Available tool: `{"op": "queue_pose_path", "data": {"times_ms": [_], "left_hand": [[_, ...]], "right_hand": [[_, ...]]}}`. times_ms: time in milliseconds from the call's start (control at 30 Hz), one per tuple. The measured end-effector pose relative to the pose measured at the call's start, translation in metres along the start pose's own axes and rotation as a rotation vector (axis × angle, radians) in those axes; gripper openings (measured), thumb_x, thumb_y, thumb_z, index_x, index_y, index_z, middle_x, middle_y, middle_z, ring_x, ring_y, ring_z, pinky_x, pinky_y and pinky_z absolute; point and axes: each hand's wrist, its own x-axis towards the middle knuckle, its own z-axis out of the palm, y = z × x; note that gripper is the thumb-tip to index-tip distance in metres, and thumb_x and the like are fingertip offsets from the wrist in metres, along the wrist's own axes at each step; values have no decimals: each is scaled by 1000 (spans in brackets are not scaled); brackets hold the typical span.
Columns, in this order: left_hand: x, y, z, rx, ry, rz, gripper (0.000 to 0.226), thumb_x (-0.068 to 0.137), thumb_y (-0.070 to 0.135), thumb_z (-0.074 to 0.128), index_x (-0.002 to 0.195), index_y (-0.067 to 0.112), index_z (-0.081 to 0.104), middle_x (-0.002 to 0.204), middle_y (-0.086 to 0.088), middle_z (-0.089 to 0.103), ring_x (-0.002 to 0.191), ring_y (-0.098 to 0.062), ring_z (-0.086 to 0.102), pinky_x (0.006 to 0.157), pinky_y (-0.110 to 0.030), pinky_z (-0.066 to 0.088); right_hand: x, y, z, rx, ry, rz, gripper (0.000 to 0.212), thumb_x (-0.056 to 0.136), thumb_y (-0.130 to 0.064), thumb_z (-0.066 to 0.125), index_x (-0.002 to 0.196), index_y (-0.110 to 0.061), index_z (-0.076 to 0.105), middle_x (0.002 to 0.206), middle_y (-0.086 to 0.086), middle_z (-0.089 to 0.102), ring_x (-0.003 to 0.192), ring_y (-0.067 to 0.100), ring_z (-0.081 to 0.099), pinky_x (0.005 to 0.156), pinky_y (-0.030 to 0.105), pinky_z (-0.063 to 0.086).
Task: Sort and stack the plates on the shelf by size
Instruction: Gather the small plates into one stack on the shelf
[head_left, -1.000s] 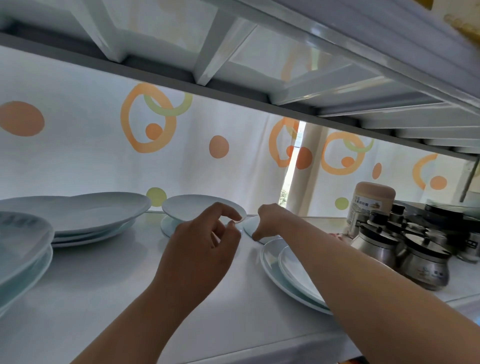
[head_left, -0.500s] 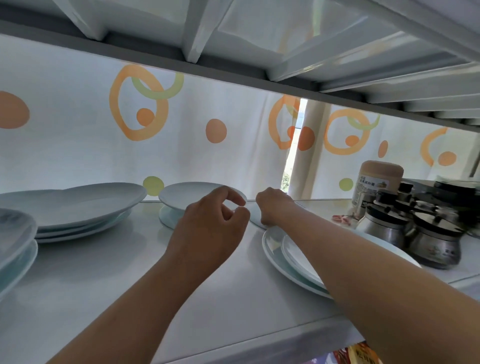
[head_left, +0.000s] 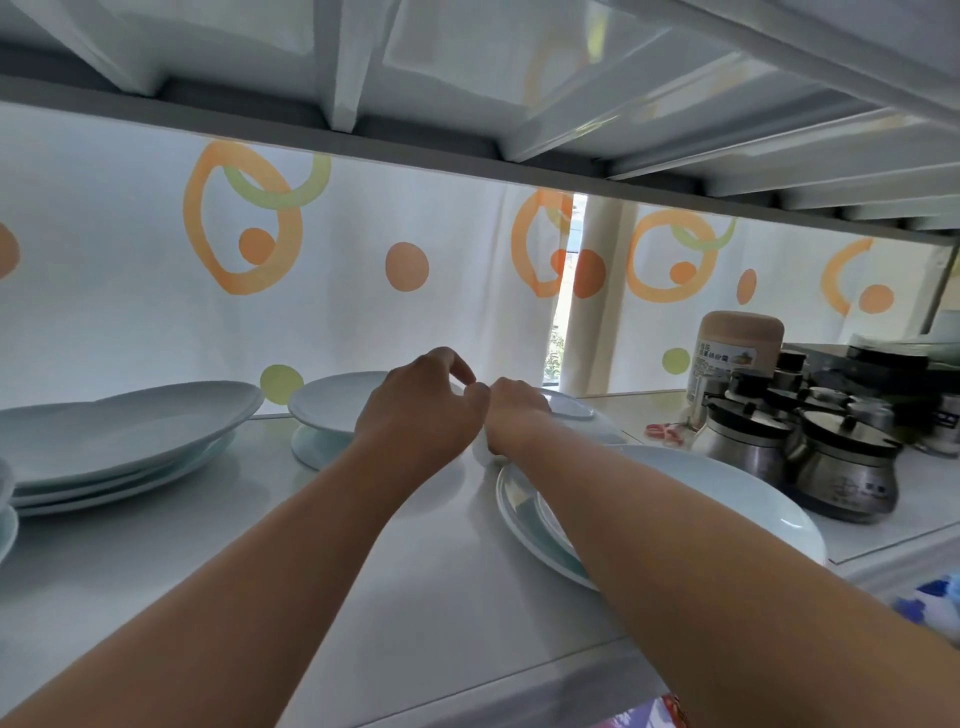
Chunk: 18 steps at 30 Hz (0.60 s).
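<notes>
While both bare forearms reach in over the front of the white shelf, the right one passes straight over a couple of big pale-blue plates stacked on the right side, so part of those is hidden. Off at the far left edge you can just catch the rims of some more plates, cut off by the frame. A bit further back on the left sits a stack of large plates.

Toward the back, in the middle, the two hands are nearly touching each other. The left hand has its fingers curled right at the edge of a pair of small plates, but honestly I can't tell if it actually has hold of the rim. The right hand is curled over the near edge of another small plate, which looks tipped up a little.

On the right are some steel condiment pots and a tan-lidded jar. Behind everything hangs a white curtain with orange circles.
</notes>
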Motion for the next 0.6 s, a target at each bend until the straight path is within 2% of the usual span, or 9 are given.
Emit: {"op": "queue_pose_path", "data": {"times_ms": [100,267,333,433,533,600], "left_hand": [[7,-4,10,-2,28,-31,18,85,33,49,98,25,58,93,1,65,89,-20,54,74,-29,37],[11,-5,27,-73,83,-57,21,86,31,49,102,22,60,85,5,61,85,-19,54,73,-27,36],[9,-7,34,-110,122,-44,21,86,27,50,103,23,61,79,7,58,80,-16,52,72,-25,34],[7,-12,37,-140,170,-18,23,87,26,52,106,23,64,74,11,57,78,-14,53,73,-24,35],[7,-13,32,-170,178,-19,26,87,28,52,110,26,63,79,11,58,81,-13,52,75,-25,34],[6,-11,28,-195,188,-15,27,86,29,51,110,28,63,78,13,58,82,-13,53,76,-25,34]], "right_hand": [[8,4,2,23,69,33,29,87,2,49,111,-7,62,112,9,61,108,31,59,92,40,49],[16,12,0,-189,222,38,35,85,4,54,120,0,59,119,23,57,110,39,56,90,42,52],[12,17,-5,-292,303,31,33,88,-2,54,121,0,58,121,20,52,115,36,50,91,43,50],[3,28,-16,-423,464,-73,31,90,-10,55,120,-1,59,118,16,56,115,32,49,94,40,45],[-9,39,-31,-319,579,-125,29,94,-8,48,118,5,58,117,17,59,110,33,56,93,40,45],[-17,47,-41,-201,657,-100,27,93,-6,51,115,6,60,116,16,61,104,31,62,91,38,48]]}}
